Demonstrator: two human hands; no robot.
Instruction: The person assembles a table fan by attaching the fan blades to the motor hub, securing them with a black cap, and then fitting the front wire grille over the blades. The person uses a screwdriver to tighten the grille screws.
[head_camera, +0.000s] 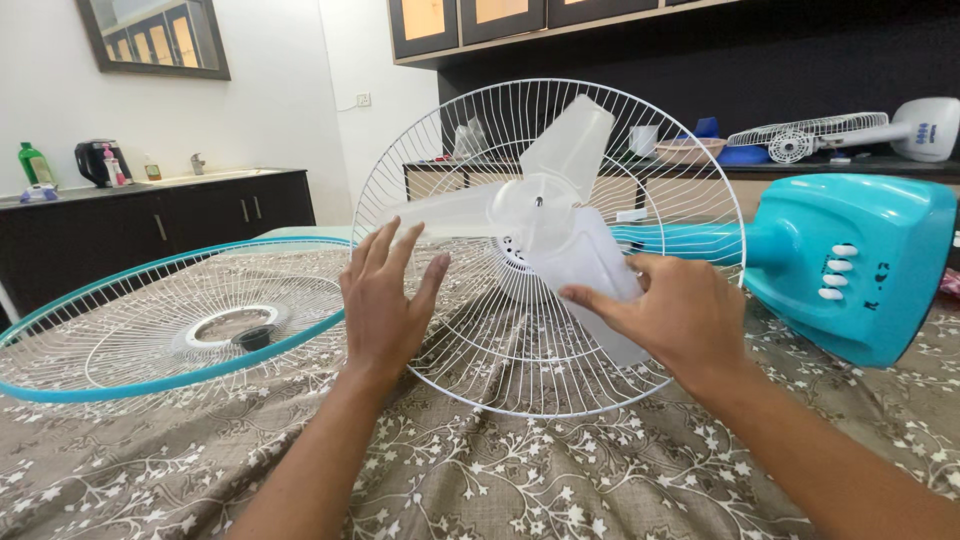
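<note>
Fingers of the right hand (672, 312) pinch 1 lobe of the translucent white 3-bladed plastic fan blade (545, 215), seated on the hub inside the round white wire rear grille (480, 330). The left hand (383, 300) is open and flat beside another lobe, seemingly just touching. Uneven pulling could flex the thin plastic or tip the turquoise fan body (860, 260) lying on the floral brown cloth (500, 480).

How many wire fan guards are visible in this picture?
3: the rear guard behind the blades, the teal-rimmed front guard lying at left, and a third guard on the far counter. Others may be hidden.
</note>
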